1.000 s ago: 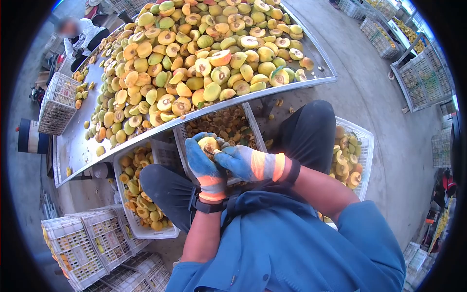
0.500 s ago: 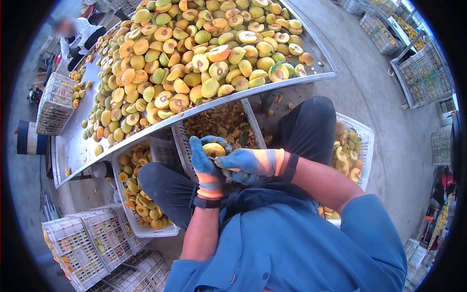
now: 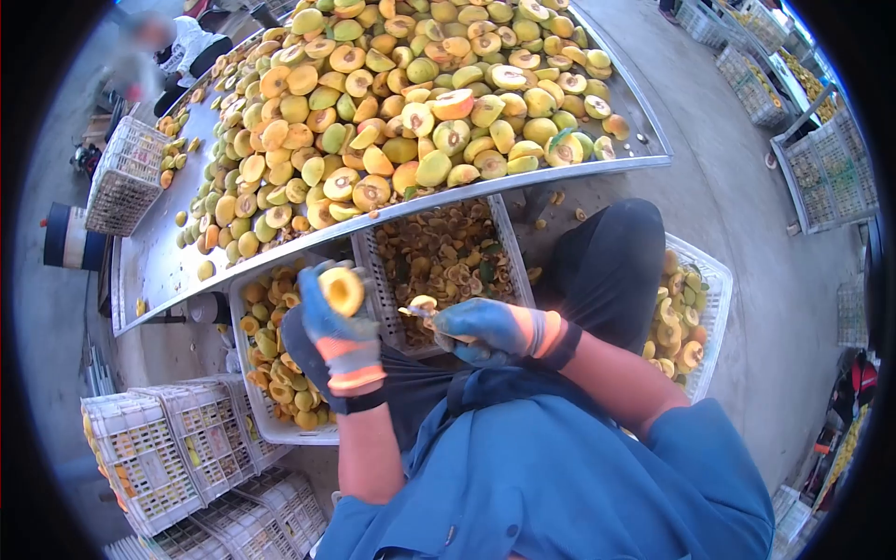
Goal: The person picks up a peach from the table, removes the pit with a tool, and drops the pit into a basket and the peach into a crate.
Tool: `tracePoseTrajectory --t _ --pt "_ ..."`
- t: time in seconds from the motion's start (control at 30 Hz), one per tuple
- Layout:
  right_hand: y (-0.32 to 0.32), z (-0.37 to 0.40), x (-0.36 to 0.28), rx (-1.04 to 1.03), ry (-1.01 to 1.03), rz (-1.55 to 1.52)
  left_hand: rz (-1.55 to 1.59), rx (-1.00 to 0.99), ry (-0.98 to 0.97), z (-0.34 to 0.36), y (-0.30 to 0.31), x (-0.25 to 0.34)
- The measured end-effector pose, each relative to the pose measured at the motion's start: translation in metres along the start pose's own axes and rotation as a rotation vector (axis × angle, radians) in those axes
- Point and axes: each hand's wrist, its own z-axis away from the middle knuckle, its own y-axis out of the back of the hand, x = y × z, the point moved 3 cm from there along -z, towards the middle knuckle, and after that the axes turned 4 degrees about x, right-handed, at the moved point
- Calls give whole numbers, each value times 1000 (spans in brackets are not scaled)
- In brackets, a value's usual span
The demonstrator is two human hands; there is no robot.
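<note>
A blue and orange glove covers my left hand (image 3: 338, 327), which holds a yellow fruit half (image 3: 342, 290) with a hollow centre, over the left crate's edge. My right hand (image 3: 485, 329), gloved alike, is closed round a small tool (image 3: 417, 312); a bit of pale yellow fruit (image 3: 424, 302) sits at its tip. The tool's handle is hidden in the fist. Below and between the hands stands a white crate (image 3: 366, 271) of brown and orange scraps. Fruit halves (image 3: 371, 192) are heaped on the metal table (image 3: 523, 179) in front.
A white crate of cut fruit (image 3: 285, 432) stands at the left knee, another (image 3: 717, 317) beyond the right knee. Stacked crates (image 3: 168, 457) stand at lower left. A crate (image 3: 126, 177) rests by the table's left end, near another person (image 3: 191, 47). More crates (image 3: 826, 168) stand at right.
My hands have moved apart. The left one went left with the fruit half, now showing its hollow face; the right one stays over the scraps crate with fruit at the tool's tip. The view has shifted slightly.
</note>
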Motion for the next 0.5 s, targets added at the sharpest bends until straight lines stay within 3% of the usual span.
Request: tracePoseTrajectory --t 0.07,0.1,0.13,0.2,0.27,0.33,0.37,0.4,0.5 --pt "9 -8 17 479 475 1030 242 311 282 -12 50 -65" --pt "29 -24 40 446 290 1225 382 494 386 -16 74 -98" --pt "28 -22 44 490 233 1181 -404 447 100 -24 97 -106" --pt "22 -15 43 561 122 1115 -682 431 -98 -34 102 -75" --pt "15 -10 43 579 131 1106 -324 264 -141 -37 76 -67" --pt "16 -7 41 661 160 1082 146 149 -6 -41 24 -35" --pt "14 -2 32 647 123 1087 257 42 -48 -46 -3 -18" --pt "15 0 28 614 53 1098 210 -37 -172 -53 -30 3" --pt "29 4 26 552 -77 1143 2 -123 -199 -74 -121 16"
